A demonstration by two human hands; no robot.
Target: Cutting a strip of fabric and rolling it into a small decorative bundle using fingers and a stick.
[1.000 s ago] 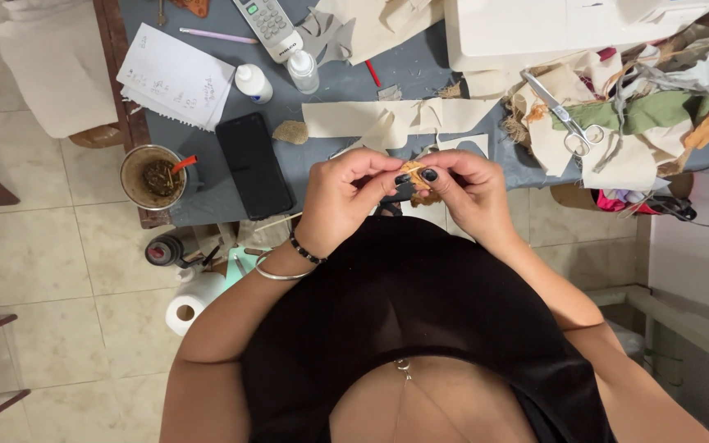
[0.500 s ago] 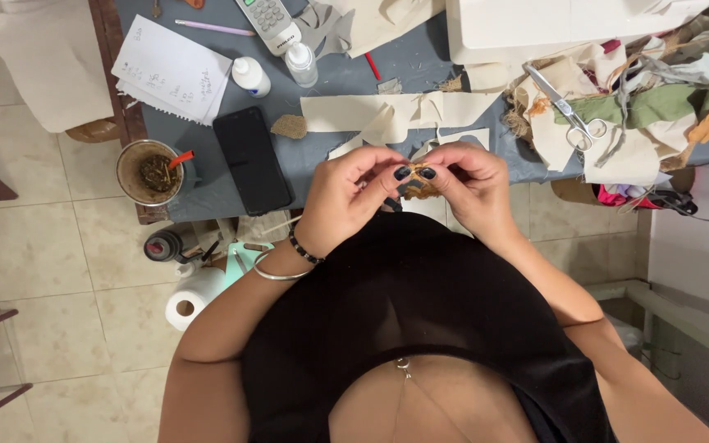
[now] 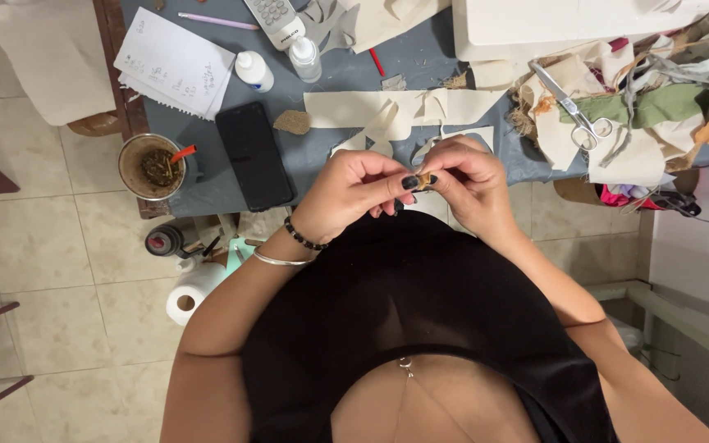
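Observation:
My left hand (image 3: 353, 193) and my right hand (image 3: 463, 182) meet over the near edge of the grey table (image 3: 346, 70), just above my black top. Together their fingertips pinch a small tan scrap (image 3: 424, 179); dark-painted nails close around it. Most of the scrap is hidden by my fingers. Beaded and metal bracelets sit on my left wrist. Cream fabric strips (image 3: 395, 108) lie on the table right behind my hands.
A black phone (image 3: 254, 156) lies left of my hands, with a cup (image 3: 152, 166) at the table's corner. Scissors (image 3: 572, 107) rest on a heap of fabric scraps at right. Paper sheet (image 3: 172, 61), two small bottles and a calculator sit farther back. A paper roll (image 3: 194, 291) stands on the floor.
My hands have drawn closer together and slightly nearer my body, and the tan scrap is now more covered by my fingertips.

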